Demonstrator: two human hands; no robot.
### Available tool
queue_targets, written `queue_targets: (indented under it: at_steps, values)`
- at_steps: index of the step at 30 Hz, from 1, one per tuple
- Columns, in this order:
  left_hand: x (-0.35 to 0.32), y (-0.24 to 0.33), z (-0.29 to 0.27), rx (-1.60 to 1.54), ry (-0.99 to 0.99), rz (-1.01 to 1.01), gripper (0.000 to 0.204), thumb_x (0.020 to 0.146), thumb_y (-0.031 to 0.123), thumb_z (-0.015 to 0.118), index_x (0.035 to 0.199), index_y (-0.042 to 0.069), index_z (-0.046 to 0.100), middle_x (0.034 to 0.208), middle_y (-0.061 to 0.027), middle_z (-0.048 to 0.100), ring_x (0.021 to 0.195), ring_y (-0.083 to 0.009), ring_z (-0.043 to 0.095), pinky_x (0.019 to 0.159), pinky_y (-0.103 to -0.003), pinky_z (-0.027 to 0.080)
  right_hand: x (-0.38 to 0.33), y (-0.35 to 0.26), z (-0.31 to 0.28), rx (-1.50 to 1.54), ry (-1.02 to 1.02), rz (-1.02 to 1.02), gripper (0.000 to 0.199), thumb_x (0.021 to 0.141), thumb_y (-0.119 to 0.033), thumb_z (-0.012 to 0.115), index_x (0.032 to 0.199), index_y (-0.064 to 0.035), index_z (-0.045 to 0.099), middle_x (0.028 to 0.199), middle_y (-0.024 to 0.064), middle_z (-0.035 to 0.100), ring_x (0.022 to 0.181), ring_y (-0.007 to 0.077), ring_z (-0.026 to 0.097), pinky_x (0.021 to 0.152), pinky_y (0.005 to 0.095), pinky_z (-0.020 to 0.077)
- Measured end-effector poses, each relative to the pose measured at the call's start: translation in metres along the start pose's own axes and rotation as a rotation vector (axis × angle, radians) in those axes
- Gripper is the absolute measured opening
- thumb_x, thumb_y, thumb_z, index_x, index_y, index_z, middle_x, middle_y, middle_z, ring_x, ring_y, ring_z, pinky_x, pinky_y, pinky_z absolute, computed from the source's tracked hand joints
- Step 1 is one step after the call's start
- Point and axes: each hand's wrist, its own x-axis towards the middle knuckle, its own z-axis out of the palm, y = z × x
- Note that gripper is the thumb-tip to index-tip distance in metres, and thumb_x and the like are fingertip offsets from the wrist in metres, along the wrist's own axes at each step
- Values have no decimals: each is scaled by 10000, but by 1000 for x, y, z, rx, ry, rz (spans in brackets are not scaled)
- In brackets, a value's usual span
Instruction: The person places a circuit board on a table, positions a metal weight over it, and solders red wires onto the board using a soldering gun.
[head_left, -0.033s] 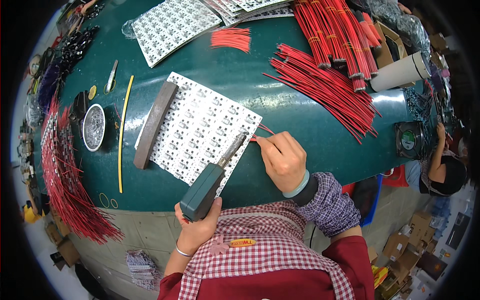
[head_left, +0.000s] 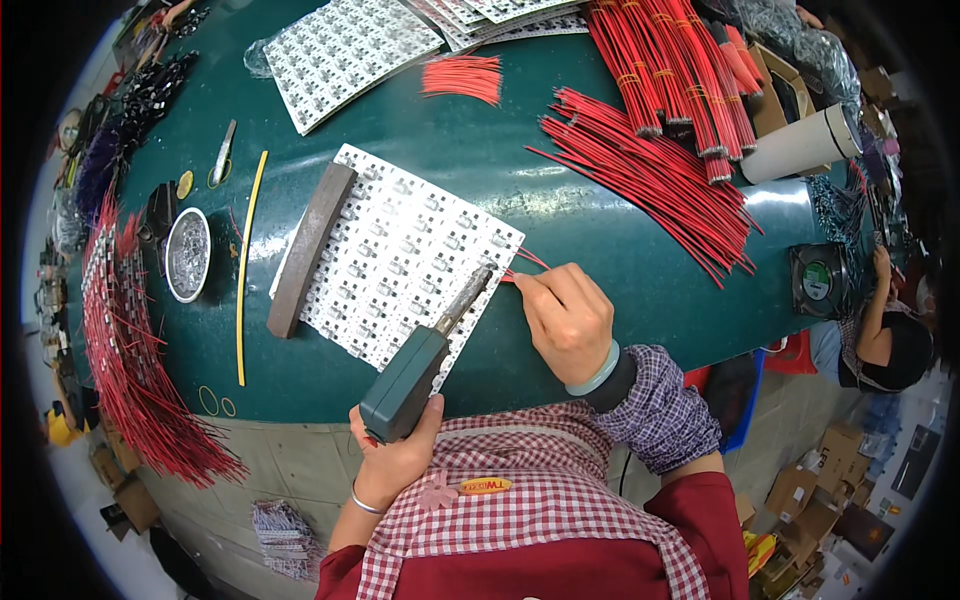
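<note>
- My left hand [head_left: 392,462] is wrapped around the green handle of a soldering iron [head_left: 425,352], low in the view just above my checked apron; the metal shaft runs up and to the right, and its tip sits at the right edge of the white panel.
- That panel of small circuit boards [head_left: 385,250] lies flat in the middle of the dark green table [head_left: 560,150], tilted as I see it, with rows of tiny parts across it.
- My right hand [head_left: 568,320] is curled narrow, fingertips pinched on a thin red wire [head_left: 528,262] — the wire's end meets the panel's right edge just beside the iron's tip.
- A long dark bar [head_left: 308,250] rests across the panel's left edge, touching it.
- Left of that I see a yellow strip [head_left: 247,262] lying lengthwise, then a round metal dish [head_left: 187,254] near the table's left rim.
- A loose heap of red wires [head_left: 650,175] spreads over the right side of the table, well apart from the panel, with bundled ones above it.
- More white panels [head_left: 345,55] sit at the far edge, and a small bunch of short red wires [head_left: 462,76] lies just beside them.
- A white roll [head_left: 800,145] lies at the far right — beyond it, another person's arm [head_left: 875,320] shows by the table's edge.
</note>
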Motion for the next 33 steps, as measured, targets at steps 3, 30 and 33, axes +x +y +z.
queue_targets:
  at_steps: [3, 30, 33]
  values:
    - [1, 2, -1, 51, 3, 49, 93, 781, 68, 746, 850, 40, 692, 746, -30, 661, 567, -128, 592, 561, -246, 436, -2, 1, 2, -7, 7, 32, 149, 721, -2, 696, 858, -20, 641, 729, 59, 510, 661, 216, 544, 555, 327, 438]
    - [-2, -2, -3, 62, 26, 37, 127, 770, 79, 757, 886, 56, 710, 794, -22, 662, 627, -148, 604, 612, -273, 412, 4, -8, 10, -179, -166, 63, 101, 750, -21, 593, 842, -34, 552, 797, 82, 469, 755, 234, 501, 605, 329, 402]
    - [-2, -2, -5, 16, -2, 12, 126, 766, 72, 759, 881, 57, 712, 799, -26, 663, 624, -152, 605, 596, -274, 415, 2, -7, 13, -219, -197, 78, 95, 760, -15, 580, 827, -42, 519, 803, 89, 465, 749, 243, 486, 610, 333, 396]
